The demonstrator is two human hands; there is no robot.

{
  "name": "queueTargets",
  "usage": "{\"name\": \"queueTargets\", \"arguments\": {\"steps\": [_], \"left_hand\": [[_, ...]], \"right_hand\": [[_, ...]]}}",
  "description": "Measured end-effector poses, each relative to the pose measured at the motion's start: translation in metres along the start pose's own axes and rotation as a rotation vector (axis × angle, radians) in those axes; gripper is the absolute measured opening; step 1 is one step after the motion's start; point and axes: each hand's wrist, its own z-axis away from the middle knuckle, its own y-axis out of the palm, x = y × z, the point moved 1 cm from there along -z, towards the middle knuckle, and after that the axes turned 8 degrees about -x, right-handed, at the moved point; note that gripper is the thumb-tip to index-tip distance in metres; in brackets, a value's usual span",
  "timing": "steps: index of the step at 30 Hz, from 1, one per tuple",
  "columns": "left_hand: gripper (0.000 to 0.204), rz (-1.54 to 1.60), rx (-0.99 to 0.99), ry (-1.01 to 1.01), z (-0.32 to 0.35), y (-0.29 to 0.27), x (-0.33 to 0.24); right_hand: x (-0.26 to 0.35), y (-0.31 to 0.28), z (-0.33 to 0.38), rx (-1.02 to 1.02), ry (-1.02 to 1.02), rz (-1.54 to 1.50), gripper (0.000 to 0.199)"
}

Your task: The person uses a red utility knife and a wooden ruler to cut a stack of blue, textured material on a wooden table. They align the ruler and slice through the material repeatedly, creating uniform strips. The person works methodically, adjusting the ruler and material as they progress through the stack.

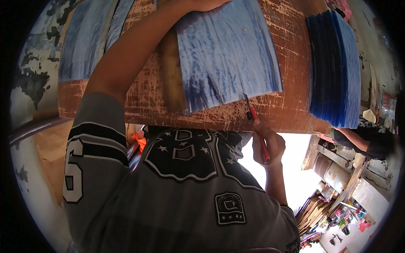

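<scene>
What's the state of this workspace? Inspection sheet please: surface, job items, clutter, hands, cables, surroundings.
Surface: brown tabletop, heavily scratched.
Job items: blue sheet, brown strip along its left side; red-handled cutter, tip at the sheet's near edge; blue stack at right; more blue sheets at left.
Clutter: orange item below the near edge; bundled strips lower right.
Hands: left hand at sheet's far part, partly out of frame; right hand grips cutter.
Cables: none clearly made out.
Surroundings: peeling wall left; another person's arm right.
</scene>
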Motion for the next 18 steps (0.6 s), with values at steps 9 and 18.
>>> {"name": "queueTargets", "arguments": {"steps": [9, 18], "left_hand": [[0.063, -0.025, -0.029, 0.014, 0.001, 0.000, 0.002], [0.064, -0.004, -0.003, -0.009, 0.001, -0.007, -0.004]], "right_hand": [[-0.009, 0.011, 0.014, -0.083, -0.072, -0.019, 0.039], [-0.009, 0.013, 0.033, -0.070, -0.009, -0.097, 0.043]]}}
